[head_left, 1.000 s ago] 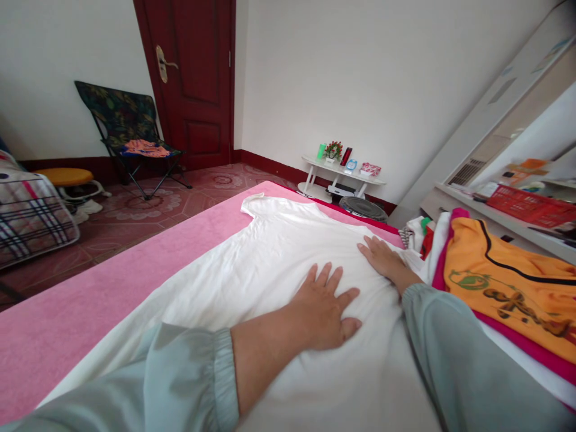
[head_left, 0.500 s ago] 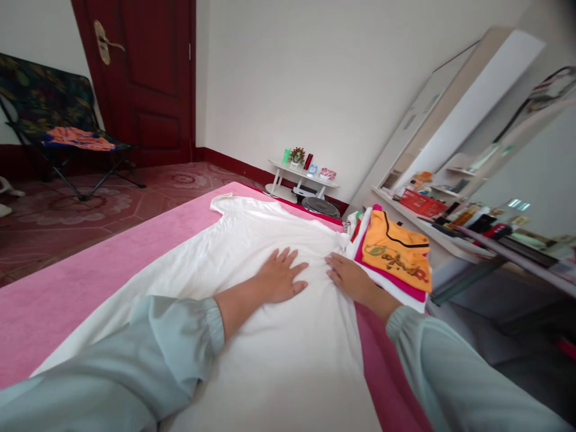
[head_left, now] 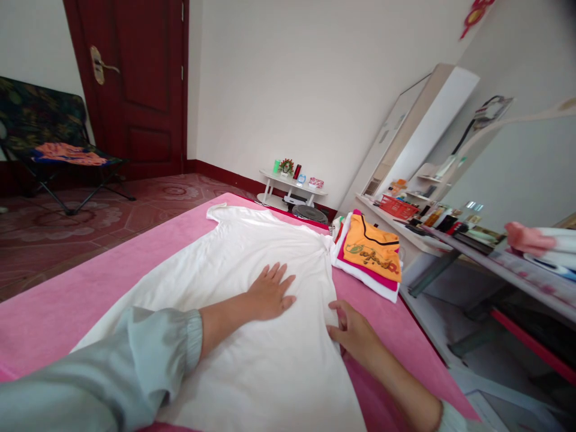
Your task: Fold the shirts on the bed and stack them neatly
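Note:
A white T-shirt (head_left: 243, 252) lies spread out on the pink bed cover (head_left: 148, 258), with its sleeves toward the far end and soft wrinkles across it. My left hand (head_left: 272, 292) rests flat on the middle of the shirt, fingers spread. At the shirt's right edge is my right hand (head_left: 353, 333), its thumb and forefinger curved and apart against the cloth; its other fingers are partly hidden. Beyond it sits a stack of folded clothes, topped by an orange shirt (head_left: 372, 247) with lettering.
On the right, a dressing table (head_left: 432, 240) holds a red basket (head_left: 398, 207) and bottles. A low white stand (head_left: 292, 182) with small items is by the far wall. To the left are a folding chair (head_left: 45, 129) and a dark red door (head_left: 135, 84).
My right hand has slid from the shirt's upper right part toward me, to its side edge, and its fingers have curled. My left hand stays flat on the cloth. The view has shifted slightly.

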`<state>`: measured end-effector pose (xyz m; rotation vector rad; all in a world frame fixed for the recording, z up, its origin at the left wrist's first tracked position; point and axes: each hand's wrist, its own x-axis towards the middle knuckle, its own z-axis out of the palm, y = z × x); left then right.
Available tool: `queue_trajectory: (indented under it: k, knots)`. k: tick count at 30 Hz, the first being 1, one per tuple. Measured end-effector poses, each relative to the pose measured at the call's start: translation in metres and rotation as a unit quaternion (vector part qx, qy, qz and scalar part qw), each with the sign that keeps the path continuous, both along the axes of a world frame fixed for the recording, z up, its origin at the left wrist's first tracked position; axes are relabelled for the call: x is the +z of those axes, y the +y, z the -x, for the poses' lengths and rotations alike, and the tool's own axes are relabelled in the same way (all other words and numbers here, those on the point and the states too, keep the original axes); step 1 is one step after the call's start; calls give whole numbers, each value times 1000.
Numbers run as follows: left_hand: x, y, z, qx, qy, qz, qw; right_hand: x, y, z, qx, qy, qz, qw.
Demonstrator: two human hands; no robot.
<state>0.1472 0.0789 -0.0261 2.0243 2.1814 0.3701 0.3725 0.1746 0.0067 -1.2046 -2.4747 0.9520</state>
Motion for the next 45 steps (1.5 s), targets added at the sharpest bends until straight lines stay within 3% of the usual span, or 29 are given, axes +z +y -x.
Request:
queue_trajectory:
  k: [2,6,9,11,13,16,19,21,22,24,27,29,31,35,37,39,42,45]
  knots:
    - [4,-16,-11,-22,-11,11,1000,-5,-13,-3,-2,72,116,991]
    - [20,-45,-30,-65,-43,30,997,-4,-37,-9,-27,189,287,939]
    - [32,-60,-41,-102,-82,39,991,10,-45,-21,-78,223,361,902]
    - [36,-67,-47,-127,-115,39,984,19,-44,-33,-97,239,364,895]
    - [39,-75,-51,-154,-143,32,977,21,-40,-46,-111,244,339,902]
    - [41,-86,-54,-185,-174,13,967,7,-32,-63,-107,214,279,930]
    - [48,-97,-49,-207,-230,6,951,-4,-20,-72,-47,142,207,967]
    - [52,-102,-38,-204,-294,23,934,2,-12,-72,18,32,107,994]
    - [54,-104,-29,-186,-322,33,928,10,-8,-70,49,-39,32,997]
    - [55,-107,-3,-109,-342,31,933,31,-3,-59,88,-165,-129,974]
    - [49,-109,54,58,-228,-63,970,61,-4,-25,106,-204,-251,940]
    - [42,-111,95,137,-93,-121,979,68,-8,5,144,-154,-255,944]
    - [34,-114,130,228,3,-139,964,63,-11,37,185,-97,-242,947]
    - [18,-122,170,324,44,-94,940,27,1,74,235,-53,-196,951]
    - [14,-130,179,341,41,-66,937,7,16,73,219,-97,-197,951]
    - [15,-137,182,337,38,-45,940,-3,32,62,140,-180,-241,943]
    - [27,-138,183,330,92,-2,939,7,50,48,27,-314,-262,912]
    - [42,-114,175,309,177,-4,934,32,49,60,44,-355,-267,895]
